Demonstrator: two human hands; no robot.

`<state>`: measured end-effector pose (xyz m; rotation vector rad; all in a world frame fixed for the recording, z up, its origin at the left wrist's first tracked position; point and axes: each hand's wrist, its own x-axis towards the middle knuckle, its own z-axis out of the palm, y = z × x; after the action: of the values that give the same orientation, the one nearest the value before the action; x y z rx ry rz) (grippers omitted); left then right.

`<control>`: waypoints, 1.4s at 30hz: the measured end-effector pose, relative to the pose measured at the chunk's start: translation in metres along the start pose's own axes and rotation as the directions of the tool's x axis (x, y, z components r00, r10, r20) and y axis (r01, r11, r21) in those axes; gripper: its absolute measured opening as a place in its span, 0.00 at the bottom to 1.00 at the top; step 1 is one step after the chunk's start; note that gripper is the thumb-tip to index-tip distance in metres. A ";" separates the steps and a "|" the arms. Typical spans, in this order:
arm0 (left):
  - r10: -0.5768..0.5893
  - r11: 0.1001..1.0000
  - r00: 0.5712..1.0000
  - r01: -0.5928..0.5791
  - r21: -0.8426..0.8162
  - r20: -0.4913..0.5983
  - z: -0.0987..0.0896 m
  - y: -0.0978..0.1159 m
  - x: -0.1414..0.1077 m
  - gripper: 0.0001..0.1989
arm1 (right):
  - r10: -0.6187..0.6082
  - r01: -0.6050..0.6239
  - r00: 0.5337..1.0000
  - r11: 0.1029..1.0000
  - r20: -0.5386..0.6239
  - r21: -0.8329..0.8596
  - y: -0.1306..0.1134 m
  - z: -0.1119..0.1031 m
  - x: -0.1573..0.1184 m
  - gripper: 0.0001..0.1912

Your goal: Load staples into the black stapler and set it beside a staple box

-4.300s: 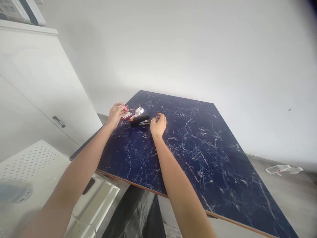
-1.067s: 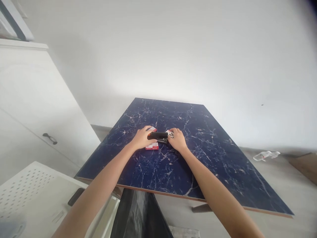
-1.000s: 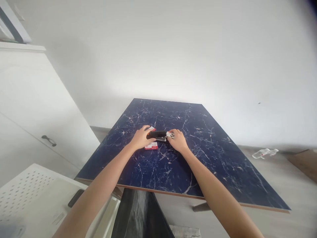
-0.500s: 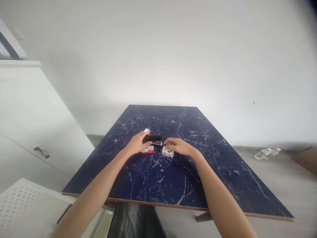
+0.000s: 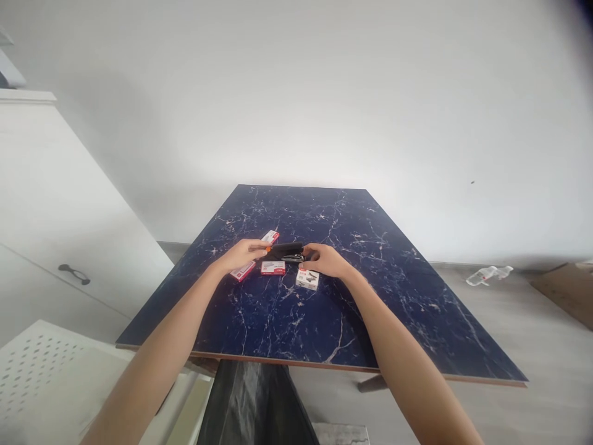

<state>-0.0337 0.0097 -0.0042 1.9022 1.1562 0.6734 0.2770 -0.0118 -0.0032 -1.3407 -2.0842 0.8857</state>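
A black stapler (image 5: 291, 248) lies crosswise between my hands over the blue marbled table (image 5: 296, 327). My right hand (image 5: 324, 258) is closed on the stapler's right end. At its left end, my left hand (image 5: 245, 253) has its fingers pinched by a small orange part (image 5: 268, 249); what they grip is too small to make out. Just in front of the stapler sit a red and white box (image 5: 273, 267) and a white box (image 5: 307, 278) with a picture on it. A second red and white box (image 5: 243, 271) is beside my left hand, and a third (image 5: 270, 237) lies behind it.
A white cabinet (image 5: 55, 204) stands to the left, with a perforated white surface (image 5: 41, 371) below it. A clear plastic bottle (image 5: 482, 275) lies on the floor at the right, near a brown cardboard piece (image 5: 565, 290). A wall rises behind the table.
My left hand has moved left along the stapler, uncovering boxes and the orange part. My right hand has shifted from the white box onto the stapler's right end. The view has shifted slightly.
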 end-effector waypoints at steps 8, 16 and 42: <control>-0.063 0.993 0.998 0.061 -0.099 -0.018 0.003 -0.007 0.003 0.23 | -0.078 0.074 0.997 0.984 -0.019 -0.164 -0.011 0.005 -0.002 0.18; -0.083 0.965 0.991 0.106 -0.241 0.105 0.005 0.011 -0.006 0.27 | -0.053 0.070 0.994 0.979 0.092 -0.189 -0.018 0.001 -0.006 0.28; -0.362 0.822 0.928 0.274 -0.500 -0.086 0.013 0.005 0.003 0.20 | -0.028 0.010 0.992 0.989 -0.120 -0.146 0.000 0.018 0.005 0.12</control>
<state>-0.0196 0.0065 -0.0067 1.2110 1.2429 0.8598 0.2622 -0.0117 -0.0151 -1.4090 -2.0961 0.6371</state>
